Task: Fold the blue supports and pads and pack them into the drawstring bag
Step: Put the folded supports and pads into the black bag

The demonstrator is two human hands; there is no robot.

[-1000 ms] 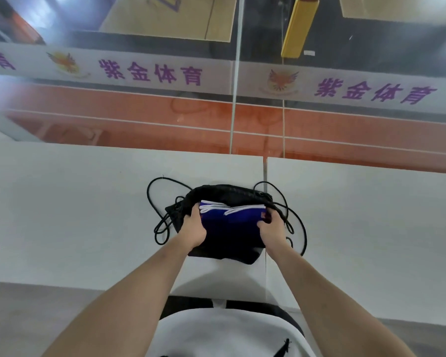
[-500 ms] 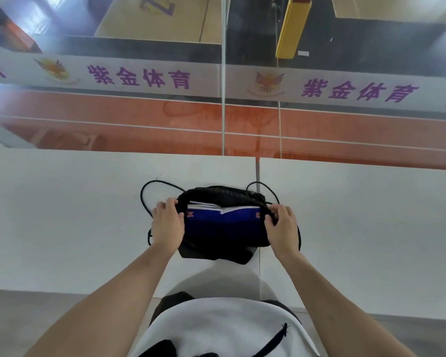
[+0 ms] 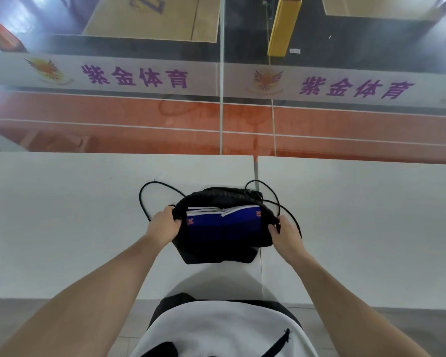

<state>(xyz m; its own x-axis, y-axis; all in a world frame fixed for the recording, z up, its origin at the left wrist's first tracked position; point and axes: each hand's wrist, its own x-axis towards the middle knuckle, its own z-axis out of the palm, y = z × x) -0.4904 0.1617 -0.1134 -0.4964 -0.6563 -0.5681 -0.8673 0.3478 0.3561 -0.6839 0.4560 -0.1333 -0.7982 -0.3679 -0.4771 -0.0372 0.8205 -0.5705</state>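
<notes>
A black drawstring bag [image 3: 218, 255] lies on the white table [image 3: 62, 222] with its mouth held wide. Inside it sit the folded blue supports and pads [image 3: 223, 225], their white edges and small orange logos showing at the top. My left hand [image 3: 162, 226] grips the bag's left rim. My right hand [image 3: 285, 234] grips the right rim. The bag's black cords [image 3: 150, 191] loop out on both sides onto the table.
A seam [image 3: 255, 171] between two white table tops runs under the bag. Beyond the far edge stands a glass pane with a white banner [image 3: 139, 76] in purple characters, and an orange court floor below. A yellow padded post [image 3: 281, 27] shows at the top.
Both hands left the blue stack and moved outward to the bag's rim, pulling the mouth wider around the pads. The stack now sits deeper inside the bag.
</notes>
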